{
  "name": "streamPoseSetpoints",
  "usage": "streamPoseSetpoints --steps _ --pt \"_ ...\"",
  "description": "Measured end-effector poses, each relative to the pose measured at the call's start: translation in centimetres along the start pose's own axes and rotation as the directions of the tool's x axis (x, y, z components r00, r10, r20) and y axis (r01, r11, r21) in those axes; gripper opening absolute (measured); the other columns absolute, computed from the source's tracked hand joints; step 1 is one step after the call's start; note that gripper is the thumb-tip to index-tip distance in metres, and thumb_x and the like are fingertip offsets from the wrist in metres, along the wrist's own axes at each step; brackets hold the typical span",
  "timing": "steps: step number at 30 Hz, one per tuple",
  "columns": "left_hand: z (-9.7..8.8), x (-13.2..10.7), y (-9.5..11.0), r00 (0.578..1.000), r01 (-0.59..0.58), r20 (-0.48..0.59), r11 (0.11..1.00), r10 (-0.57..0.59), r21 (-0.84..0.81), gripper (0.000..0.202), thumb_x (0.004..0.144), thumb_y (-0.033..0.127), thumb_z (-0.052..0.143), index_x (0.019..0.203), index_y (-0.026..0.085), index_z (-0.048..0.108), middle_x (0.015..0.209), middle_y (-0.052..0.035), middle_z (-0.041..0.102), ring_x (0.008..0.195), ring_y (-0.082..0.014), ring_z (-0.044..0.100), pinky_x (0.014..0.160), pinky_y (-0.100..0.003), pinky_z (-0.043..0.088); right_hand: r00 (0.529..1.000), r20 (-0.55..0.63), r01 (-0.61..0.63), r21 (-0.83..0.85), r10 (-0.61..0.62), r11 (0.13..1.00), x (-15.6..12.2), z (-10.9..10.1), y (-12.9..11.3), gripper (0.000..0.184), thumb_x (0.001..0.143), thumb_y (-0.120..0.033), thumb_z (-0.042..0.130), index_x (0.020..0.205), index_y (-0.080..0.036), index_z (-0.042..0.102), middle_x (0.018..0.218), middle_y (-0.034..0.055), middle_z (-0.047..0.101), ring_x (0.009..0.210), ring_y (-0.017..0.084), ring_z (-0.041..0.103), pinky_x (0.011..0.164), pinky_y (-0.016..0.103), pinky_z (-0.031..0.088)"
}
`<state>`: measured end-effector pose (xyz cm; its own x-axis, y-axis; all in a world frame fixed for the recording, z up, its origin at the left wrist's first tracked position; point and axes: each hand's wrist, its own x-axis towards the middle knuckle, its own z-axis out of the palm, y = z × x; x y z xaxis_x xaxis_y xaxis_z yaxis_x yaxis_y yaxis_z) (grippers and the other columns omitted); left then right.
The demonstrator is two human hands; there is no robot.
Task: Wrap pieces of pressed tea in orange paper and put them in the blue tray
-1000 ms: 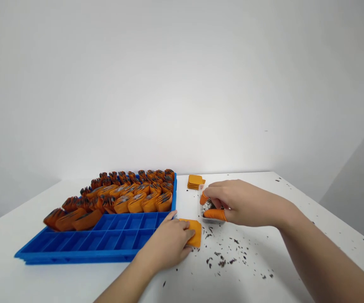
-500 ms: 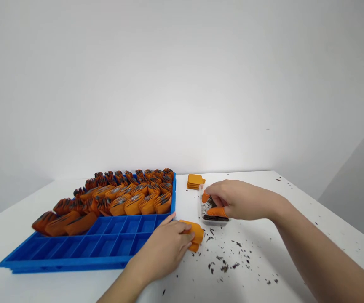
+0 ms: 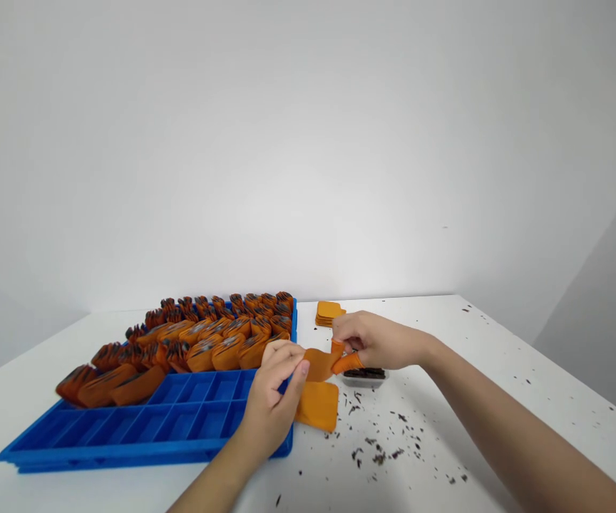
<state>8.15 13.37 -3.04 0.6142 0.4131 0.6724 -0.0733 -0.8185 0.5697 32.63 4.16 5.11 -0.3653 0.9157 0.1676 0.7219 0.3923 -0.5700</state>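
Observation:
A small flat orange pouch [image 3: 319, 365] is held up just above the table. My left hand [image 3: 274, 388] pinches its left end between thumb and fingers. At the pouch's right end, my right hand [image 3: 375, 342] has its fingertips closed, with orange finger cots on thumb and forefinger; any dark bits between them are hidden. Below the held pouch lie further flat orange pouches [image 3: 319, 407]. Partly behind my right hand stands a clear plastic tub [image 3: 364, 381] containing dark dry flakes [image 3: 366, 372].
On the left, a blue compartment tray [image 3: 126, 456] bears rows of upright orange pouches [image 3: 227, 350] with dark tops; its front compartments are bare. Another stack of orange pouches [image 3: 329, 312] sits at the back. Dark flakes [image 3: 380, 456] are scattered over the white table [image 3: 500, 399].
My right hand has come out of the tub and moved left to the pouch. My left hand has shifted left and lifted one pouch off the pile.

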Motion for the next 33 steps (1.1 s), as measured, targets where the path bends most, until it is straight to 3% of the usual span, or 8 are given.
streamPoseSetpoints --steps 4,10,15,18,21,25,29,33 --pt "0.0 0.1 0.0 0.999 -0.046 0.018 0.995 0.048 -0.093 0.014 0.105 0.025 0.064 0.103 0.026 0.077 0.107 -0.0083 0.075 0.111 -0.0278 0.064 0.102 -0.046 0.052 0.998 0.006 0.067 -0.031 -0.067 0.997 0.4 1.1 0.5 0.056 0.093 -0.065 0.074 0.069 -0.02 0.052 0.075 -0.0035 0.05 0.071 0.014 0.048 0.064 0.028 0.037" --pt "0.0 0.2 0.2 0.996 -0.024 0.085 0.98 0.041 -0.199 0.019 0.104 0.023 0.067 0.103 0.027 0.085 0.105 -0.0085 0.079 0.103 -0.0253 0.074 0.092 -0.042 0.061 0.998 0.033 0.053 -0.056 -0.051 0.997 0.3 1.3 0.4 0.049 0.093 -0.053 0.079 0.068 -0.02 0.053 0.074 -0.0041 0.05 0.072 0.014 0.049 0.068 0.028 0.038" --pt "0.2 -0.2 -0.4 0.992 0.06 0.125 0.97 -0.031 -0.236 0.02 0.098 0.02 0.075 0.107 0.032 0.088 0.109 -0.0065 0.084 0.115 -0.028 0.077 0.102 -0.045 0.064 0.983 0.113 -0.137 -0.081 0.146 0.987 -0.5 -0.1 0.5 0.033 0.083 -0.045 0.086 0.079 -0.02 0.065 0.083 -0.0026 0.052 0.074 0.014 0.048 0.063 0.027 0.037" --pt "0.4 -0.2 -0.6 0.991 0.1 0.117 0.964 -0.073 -0.247 0.017 0.094 0.018 0.079 0.096 0.031 0.089 0.1 -0.0056 0.085 0.118 -0.0305 0.077 0.103 -0.049 0.065 0.954 0.121 -0.264 -0.091 0.274 0.96 -1.2 -0.8 1.4 0.039 0.08 -0.055 0.087 0.095 -0.022 0.075 0.089 -0.0011 0.056 0.071 0.013 0.048 0.061 0.026 0.038" --pt "0.7 -0.4 -0.9 0.992 0.112 0.084 0.964 -0.095 -0.24 0.013 0.09 0.018 0.082 0.081 0.028 0.085 0.103 -0.0064 0.084 0.124 -0.0334 0.075 0.104 -0.052 0.063 0.93 0.135 -0.322 -0.15 0.342 0.935 -1.3 -0.7 2.7 0.038 0.082 -0.057 0.083 0.093 -0.022 0.077 0.082 -0.0015 0.055 0.069 0.014 0.049 0.059 0.026 0.036" --pt "1.2 -0.8 -1.4 0.984 0.178 0.045 0.92 -0.173 -0.348 0.022 0.085 0.009 0.076 0.07 0.022 0.069 0.118 -0.0084 0.083 0.125 -0.0336 0.075 0.104 -0.053 0.063 0.89 0.158 -0.391 -0.218 0.427 0.894 -1.1 0.2 4.1 0.038 0.08 -0.052 0.08 0.068 -0.021 0.061 0.067 -0.0051 0.046 0.059 0.012 0.039 0.054 0.026 0.031" --pt "1.7 -1.1 -1.5 0.95 0.308 0.101 0.827 -0.295 -0.47 0.024 0.083 0.011 0.077 0.07 0.022 0.06 0.116 -0.0101 0.084 0.119 -0.032 0.078 0.1 -0.049 0.065 0.887 0.171 -0.387 -0.226 0.428 0.894 -0.9 0.8 4.8 0.045 0.079 -0.039 0.077 0.058 -0.02 0.042 0.063 -0.0059 0.039 0.057 0.011 0.031 0.054 0.026 0.026" --pt "2.1 -0.9 -1.1 0.891 0.445 0.171 0.743 -0.42 -0.5 0.019 0.086 0.028 0.085 0.082 0.021 0.067 0.116 -0.0121 0.082 0.098 -0.0262 0.079 0.076 -0.037 0.068 0.889 0.171 -0.381 -0.235 0.424 0.894 -0.8 0.6 5.0 0.035 0.076 -0.03 0.073 0.059 -0.02 0.044 0.063 -0.0058 0.039 0.058 0.012 0.032 0.055 0.027 0.027"
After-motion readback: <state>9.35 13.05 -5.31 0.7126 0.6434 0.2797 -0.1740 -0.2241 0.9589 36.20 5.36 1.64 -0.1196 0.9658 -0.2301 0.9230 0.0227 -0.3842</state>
